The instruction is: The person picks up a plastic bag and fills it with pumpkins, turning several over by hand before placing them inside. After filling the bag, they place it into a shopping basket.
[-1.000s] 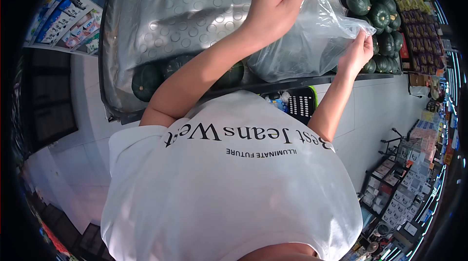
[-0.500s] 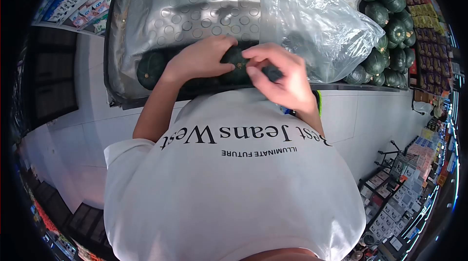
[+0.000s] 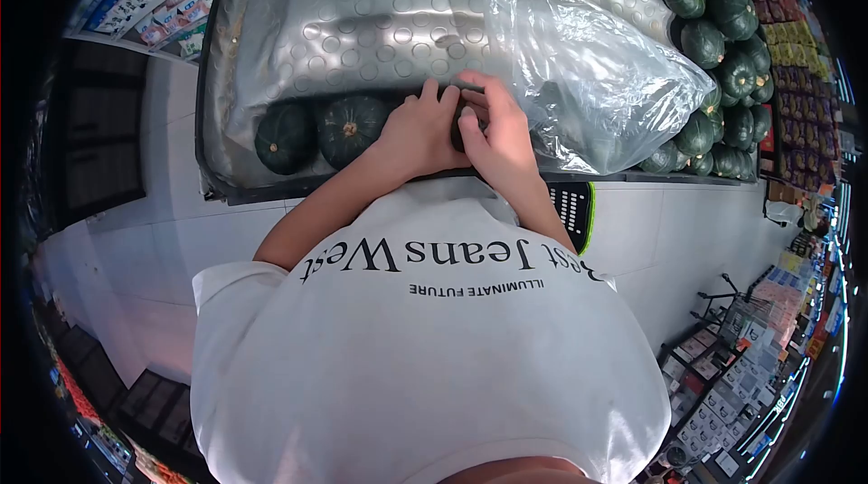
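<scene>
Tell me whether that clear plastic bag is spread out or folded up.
Spread out: the clear bag lies wrinkled but wide over the bubbled liner, its right end reaching the green squashes.

Bright glare on silvery sheet [image 3: 362, 4] and plastic bag [image 3: 601, 68], fisheye-warped edges, black corners.

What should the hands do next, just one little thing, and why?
I'd probably lift the dark green squash a bit: the left hand and right hand are at its sides, and the clear plastic bag lies close by.
</scene>
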Tool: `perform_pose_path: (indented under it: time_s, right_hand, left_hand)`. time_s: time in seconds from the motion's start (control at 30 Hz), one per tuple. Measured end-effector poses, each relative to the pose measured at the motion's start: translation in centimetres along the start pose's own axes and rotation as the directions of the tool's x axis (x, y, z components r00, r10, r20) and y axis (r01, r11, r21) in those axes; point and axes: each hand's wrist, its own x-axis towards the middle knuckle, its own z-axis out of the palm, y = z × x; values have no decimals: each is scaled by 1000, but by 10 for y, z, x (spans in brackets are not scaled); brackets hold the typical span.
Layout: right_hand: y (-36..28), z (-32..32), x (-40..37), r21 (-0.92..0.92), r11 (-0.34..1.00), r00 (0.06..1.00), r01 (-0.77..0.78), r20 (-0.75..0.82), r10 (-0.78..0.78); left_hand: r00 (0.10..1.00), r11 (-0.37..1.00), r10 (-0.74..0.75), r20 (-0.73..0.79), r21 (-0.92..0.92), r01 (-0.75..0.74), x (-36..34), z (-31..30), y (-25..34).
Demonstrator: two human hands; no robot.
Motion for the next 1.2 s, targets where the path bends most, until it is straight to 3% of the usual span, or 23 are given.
perform_pose_path:
  time_s: [0.03,0.07,0.1,0.17,0.2,0.23,0.3,0.33,0.4,0.43,0.5,0.6,0.67,0.7,0.77,0.83,0.9,1.0,1.1,1.13,1.2]
  right_hand:
    - [1,-2,0,51,998,998,39,-50,-36]
    - [1,-2,0,228,965,980,127,-181,-86]
    - [1,-4,-1,413,906,991,89,-132,-37]
    - [-4,-4,-1,643,756,993,118,-68,-97]
    - [-6,-2,0,651,742,981,162,-25,-193]
    - [-8,1,2,660,723,957,205,18,-288]
    - [-23,8,3,548,819,969,170,58,-240]
    - [-32,8,6,453,875,974,171,55,-219]
    - [-34,9,13,307,936,983,171,10,-183]
    - [-34,6,15,221,947,971,235,-6,-239]
    - [-35,-2,17,38,937,938,346,-21,-346]
    - [-31,-5,15,240,904,929,355,-200,-311]
    - [-37,-16,15,493,836,962,240,-235,-137]
    - [-42,-21,16,610,770,971,187,-233,-51]
    - [-46,-28,21,530,821,958,213,-278,-69]
    - [-47,-31,22,470,850,953,237,-284,-109]
    - [-48,-33,24,262,908,923,326,-296,-246]
    - [-51,-36,23,9,916,892,400,-235,-387]
    - [-49,-45,24,28,929,922,370,-133,-363]
    - [-52,-48,26,0,925,908,379,-192,-373]
    - [-57,-61,32,-9,890,862,456,-246,-444]
  left_hand:
    - [997,995,-24,-67,-94,18,-6,-14,6]
    - [990,983,-48,-134,-180,23,-8,-29,9]
    - [983,898,-90,-159,-439,11,-8,-40,6]
    - [968,538,-188,-169,-842,-43,-7,-57,-2]
    - [980,110,-197,-42,-994,-20,-7,-65,-1]
    - [999,-75,-53,5,-997,1,-7,-68,-3]
    - [967,-409,255,17,-904,124,-5,-75,-7]
    - [992,-505,30,121,-855,119,-9,-76,4]
    - [993,-532,2,114,-841,98,-8,-71,10]
    - [993,-546,-11,114,-833,90,-8,-70,14]
    - [986,-360,-119,114,-931,64,-9,-71,22]
    - [994,-28,-97,51,-998,48,-6,-76,26]
    - [999,143,1,51,-988,51,-3,-82,26]
    - [998,125,33,47,-991,42,-1,-82,29]
    - [995,86,90,37,-996,29,-1,-82,35]
    - [985,-40,134,106,-993,112,-1,-84,39]
    - [956,-143,255,141,-973,182,1,-83,33]
    - [988,-199,-110,109,-976,86,-2,-85,54]
    - [999,25,23,29,-999,28,-2,-95,43]
    - [987,125,132,87,-990,71,-1,-105,38]
    - [974,455,76,-215,-862,-226,4,-112,63]
